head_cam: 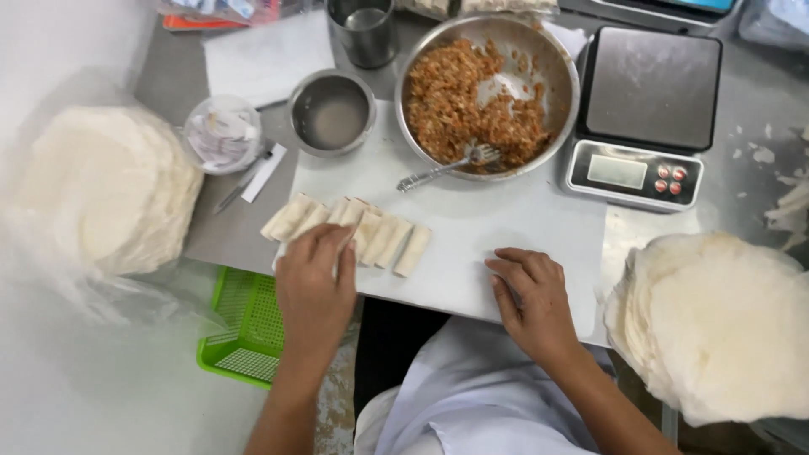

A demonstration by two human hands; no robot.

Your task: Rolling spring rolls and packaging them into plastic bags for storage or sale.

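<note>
Grey steel worktable, seen from above. White cutting board at centre, carrying a row of pale rolled spring rolls, a small steel bowl at its far left corner and a large steel bowl of brown filling with a fork resting in it. Digital scale just right of the board. Steel cup and white sheet at the far edge. Stacks of round wrappers at left and right. Plastic-covered cup left of the small bowl. Crumbs scattered far right.
</note>
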